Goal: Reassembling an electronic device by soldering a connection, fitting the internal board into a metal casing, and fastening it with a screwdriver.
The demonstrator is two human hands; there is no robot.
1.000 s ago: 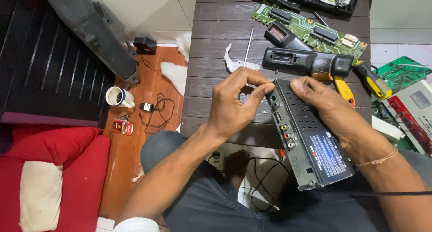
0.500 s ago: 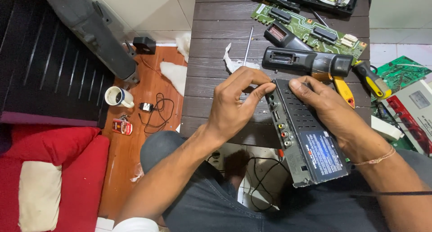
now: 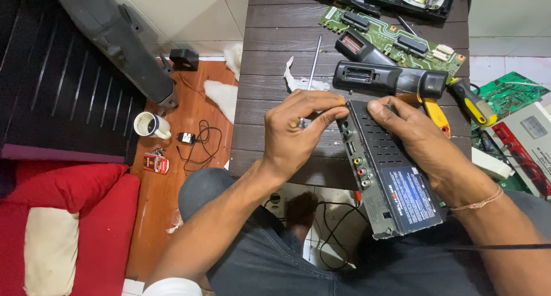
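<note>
The left hand [image 3: 298, 136] is pinching a screwdriver [image 3: 313, 66] at the set-top box [image 3: 384, 170] corner; the right hand [image 3: 419, 138] is closed around it, steadying.

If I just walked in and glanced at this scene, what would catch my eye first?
Most likely the two hands at the centre: the left hand pinches at the corner of a grey metal box with coloured sockets, which the right hand steadies. Behind them, on the dark wooden table, lie a green circuit board and a black remote. At far left sits a red cushion.
</note>
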